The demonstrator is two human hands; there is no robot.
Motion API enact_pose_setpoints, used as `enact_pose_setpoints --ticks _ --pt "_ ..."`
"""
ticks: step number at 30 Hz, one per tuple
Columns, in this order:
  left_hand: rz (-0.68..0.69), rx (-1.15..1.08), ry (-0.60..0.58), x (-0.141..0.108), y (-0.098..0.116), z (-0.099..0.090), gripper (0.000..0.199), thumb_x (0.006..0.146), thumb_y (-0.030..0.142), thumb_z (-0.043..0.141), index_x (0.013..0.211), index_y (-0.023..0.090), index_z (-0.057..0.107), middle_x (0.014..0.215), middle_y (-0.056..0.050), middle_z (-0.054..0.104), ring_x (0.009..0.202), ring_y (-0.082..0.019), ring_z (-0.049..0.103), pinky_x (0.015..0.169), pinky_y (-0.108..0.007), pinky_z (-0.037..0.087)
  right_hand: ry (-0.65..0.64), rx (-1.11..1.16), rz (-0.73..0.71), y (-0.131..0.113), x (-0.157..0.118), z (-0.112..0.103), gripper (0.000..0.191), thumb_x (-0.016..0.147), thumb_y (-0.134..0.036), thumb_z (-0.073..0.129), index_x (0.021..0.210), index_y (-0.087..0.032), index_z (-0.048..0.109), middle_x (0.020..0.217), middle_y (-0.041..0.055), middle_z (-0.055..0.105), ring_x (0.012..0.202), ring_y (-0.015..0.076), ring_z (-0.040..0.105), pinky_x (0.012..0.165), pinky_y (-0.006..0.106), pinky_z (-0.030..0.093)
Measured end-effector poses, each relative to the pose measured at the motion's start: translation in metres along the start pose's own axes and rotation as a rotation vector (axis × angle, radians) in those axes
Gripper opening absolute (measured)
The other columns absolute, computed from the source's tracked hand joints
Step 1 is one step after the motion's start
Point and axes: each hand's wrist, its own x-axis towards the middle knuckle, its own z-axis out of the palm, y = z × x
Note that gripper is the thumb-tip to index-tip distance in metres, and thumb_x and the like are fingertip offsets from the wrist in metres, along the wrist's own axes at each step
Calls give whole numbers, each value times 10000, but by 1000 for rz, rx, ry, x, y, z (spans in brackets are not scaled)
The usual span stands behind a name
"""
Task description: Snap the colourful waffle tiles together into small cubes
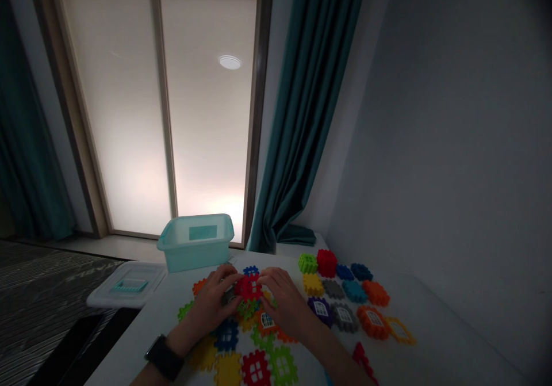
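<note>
Both hands meet over the middle of a white table. My left hand (216, 299), with a dark watch on its wrist, pinches the left side of a red toothed piece (249, 288). The fingers of my right hand (282, 301) close on the right side of that red piece. A grey piece shows partly under the left fingers. Around and below the hands lie flat toothed pieces: an orange one with a window (266, 321), a dark blue one (226, 335), a yellow one (227, 370), a red window piece (256, 369) and a light green one (283, 365).
Stacks of coloured pieces stand at the right, among them red (326, 263), yellow (313, 284) and orange (373, 323). A teal bin (197, 258) stands at the back left, beside a translucent lid (101, 295). A teal curtain hangs behind the table.
</note>
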Motion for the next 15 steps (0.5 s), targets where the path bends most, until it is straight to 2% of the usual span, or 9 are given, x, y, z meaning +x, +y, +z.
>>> enact_pose_setpoints --ticks 8,15 --pt "10 -17 22 6 3 7 375 872 238 626 1246 272 620 1189 -85 612 1093 -268 618 949 -406 539 10 -9 69 4 -1 -4 433 803 -17 556 1162 -252 501 1137 66 626 1114 256 594 952 456 525" --pt "41 29 -13 23 10 14 346 878 270 641 1224 271 639 1182 -84 613 1054 -279 623 913 -419 542 11 -6 105 12 -6 -20 425 802 -22 574 1157 -247 514 1143 70 635 1119 261 593 972 461 520"
